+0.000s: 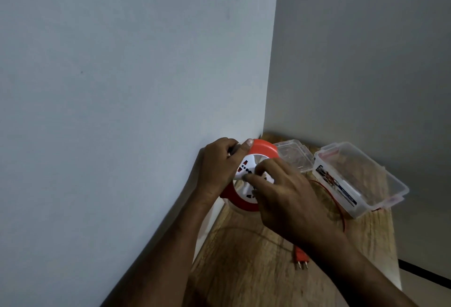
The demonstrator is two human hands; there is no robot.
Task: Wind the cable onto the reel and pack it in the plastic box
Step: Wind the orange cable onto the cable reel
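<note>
A round orange reel (262, 149) with a white socket face stands tilted on the wooden table (246, 265), close to the left wall. My left hand (217, 167) grips its upper left rim. My right hand (280, 197) lies over the white face, fingers pinched at its centre. A thin orange cable (338, 203) loops across the table to an orange two-pin plug (300, 258) lying near the front. The clear plastic box (361, 180) stands open at the right, with nothing inside.
The box's clear lid (294, 154) lies behind the reel, between it and the box. Walls close in on the left and at the back. The table's right edge drops off just beyond the box.
</note>
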